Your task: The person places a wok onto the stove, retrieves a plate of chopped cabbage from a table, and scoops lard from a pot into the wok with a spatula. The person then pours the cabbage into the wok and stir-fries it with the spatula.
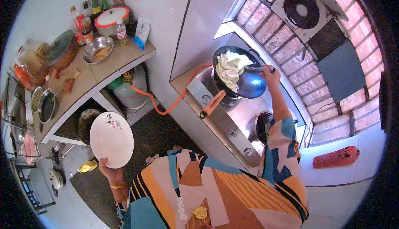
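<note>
My left hand grips the lower rim of a white oval plate, which carries dark printed characters near its top and bears no food. My right hand is closed around the end of a metal-handled cooking utensil. The utensil reaches into a black wok, where its head is hidden by pale sliced food. The wok sits over the far burner of the gas stove, with its wooden handle pointing towards the near edge.
Left, a tiled counter holds a steel bowl, a lidded pot and several bottles. An orange hose runs from a gas cylinder to the stove. A yellow bottle is near the floor mat.
</note>
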{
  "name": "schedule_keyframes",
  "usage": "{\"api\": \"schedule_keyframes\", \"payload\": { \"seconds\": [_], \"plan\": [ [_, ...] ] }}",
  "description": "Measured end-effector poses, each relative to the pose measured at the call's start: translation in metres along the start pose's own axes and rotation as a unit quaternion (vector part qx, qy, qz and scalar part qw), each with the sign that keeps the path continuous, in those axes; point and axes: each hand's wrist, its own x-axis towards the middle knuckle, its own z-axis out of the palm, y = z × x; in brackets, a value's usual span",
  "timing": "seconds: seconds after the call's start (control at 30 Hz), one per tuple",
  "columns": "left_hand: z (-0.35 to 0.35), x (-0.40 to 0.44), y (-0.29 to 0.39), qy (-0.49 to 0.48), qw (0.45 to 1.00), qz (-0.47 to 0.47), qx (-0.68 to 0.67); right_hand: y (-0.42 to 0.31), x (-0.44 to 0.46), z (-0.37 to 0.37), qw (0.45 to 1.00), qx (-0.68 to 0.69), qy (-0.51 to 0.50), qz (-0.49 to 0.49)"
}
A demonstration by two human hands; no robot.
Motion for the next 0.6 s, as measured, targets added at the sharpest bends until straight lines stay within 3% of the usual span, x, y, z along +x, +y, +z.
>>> {"api": "schedule_keyframes", "payload": {
  "seconds": [0.07, 0.2, 0.43, 0.57, 0.6],
  "plan": [
    [-0.004, 0.007, -0.005, 0.015, 1.0, -0.02, -0.001, -0.016, 0.006, -0.011, 0.997, -0.055, -0.05, -0.033],
    [-0.001, 0.016, -0.015, 0.006, 0.999, -0.034, -0.022, -0.046, 0.006, -0.026, 0.997, -0.015, -0.078, -0.005],
    [-0.009, 0.013, -0.015, 0.025, 0.999, -0.001, -0.025, -0.066, 0.027, -0.043, 0.963, -0.18, -0.122, 0.158],
    [-0.008, 0.011, -0.004, 0.025, 0.998, 0.019, -0.053, -0.012, 0.012, -0.015, 0.97, 0.011, -0.117, 0.212],
    [-0.01, 0.009, -0.001, 0.033, 0.998, 0.021, -0.05, 0.0, 0.003, -0.003, 0.976, 0.038, -0.069, 0.201]
  ]
}}
